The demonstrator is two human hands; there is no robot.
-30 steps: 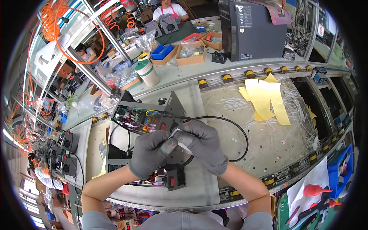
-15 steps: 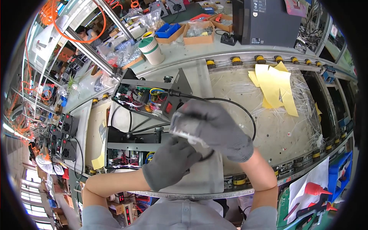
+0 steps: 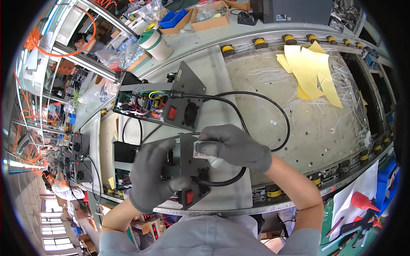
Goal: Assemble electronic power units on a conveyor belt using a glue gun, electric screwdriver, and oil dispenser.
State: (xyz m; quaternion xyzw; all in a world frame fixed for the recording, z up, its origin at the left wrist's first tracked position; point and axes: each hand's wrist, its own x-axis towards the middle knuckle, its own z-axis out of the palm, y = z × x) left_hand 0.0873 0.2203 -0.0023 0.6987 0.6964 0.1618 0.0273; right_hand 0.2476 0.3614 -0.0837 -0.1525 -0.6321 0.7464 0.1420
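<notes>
Two open black metal electronics chassis sit on the bench, one behind the other. The far chassis [image 3: 183,112] shows coloured wiring, a red rocker switch, a fan opening and a black power cable [image 3: 232,103] plugged into its end panel. My left hand [image 3: 153,177], in a grey glove and slightly blurred, is over the near chassis [image 3: 188,164] with its fingers spread, hiding much of its inside. My right hand [image 3: 235,147], also gloved, pinches a small clear plastic piece [image 3: 199,150] beside the near chassis's end panel; its exact kind cannot be made out.
Torn yellow paper [image 3: 309,72] and scattered clear strips lie on the right of the conveyor bed. Behind it stand a white-and-green cup [image 3: 156,45], a blue bin [image 3: 173,18] and a cardboard box [image 3: 210,17]. A red bottle [image 3: 363,200] and tools lie at lower right.
My left hand has moved left, away from my right hand, and its fingers have spread over the near chassis. My right hand still grips the clear piece. The view has shifted.
</notes>
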